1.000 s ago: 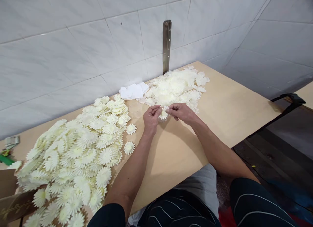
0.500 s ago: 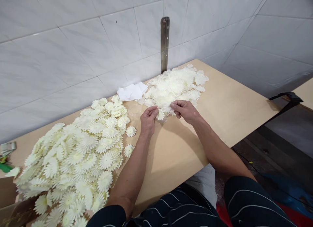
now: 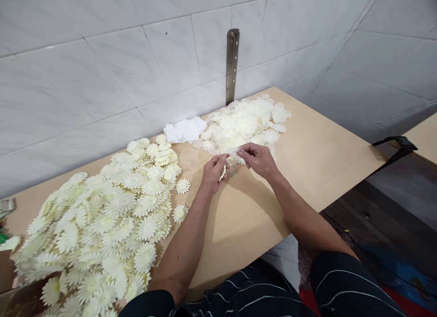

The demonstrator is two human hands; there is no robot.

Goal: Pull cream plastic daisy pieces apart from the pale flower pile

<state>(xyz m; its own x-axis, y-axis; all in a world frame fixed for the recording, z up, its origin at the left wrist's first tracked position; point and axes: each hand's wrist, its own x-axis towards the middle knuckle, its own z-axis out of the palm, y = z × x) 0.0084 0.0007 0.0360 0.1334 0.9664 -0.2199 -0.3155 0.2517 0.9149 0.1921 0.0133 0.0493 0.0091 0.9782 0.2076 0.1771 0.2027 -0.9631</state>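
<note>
In the head view my left hand [image 3: 214,170] is closed, with a small cream artificial flower head [image 3: 223,173] held on edge by its fingers. To its right, my right hand [image 3: 258,159] pinches thumb and forefinger together; whatever is between them blends with the pale flowers behind. Just beyond both hands lies a heap of white flower layers [image 3: 244,121], thin and many-petalled. A larger pile of cream flower heads [image 3: 112,217] covers the table left of my left arm. Two single flower heads, one a loose flower [image 3: 183,186], lie between that pile and my left arm.
White paper or cloth pieces [image 3: 185,129] lie by the tiled wall. A metal bracket [image 3: 232,67] stands upright on the wall behind the white heap. The wooden table [image 3: 317,158] ends at the right, near a black strap [image 3: 399,143]. A brown box [image 3: 23,299] is at lower left.
My left hand has moved slightly right and turned inward, so the cream flower head now shows edge-on at its fingers. My right hand stays nearly in place. The camera view has shifted slightly.
</note>
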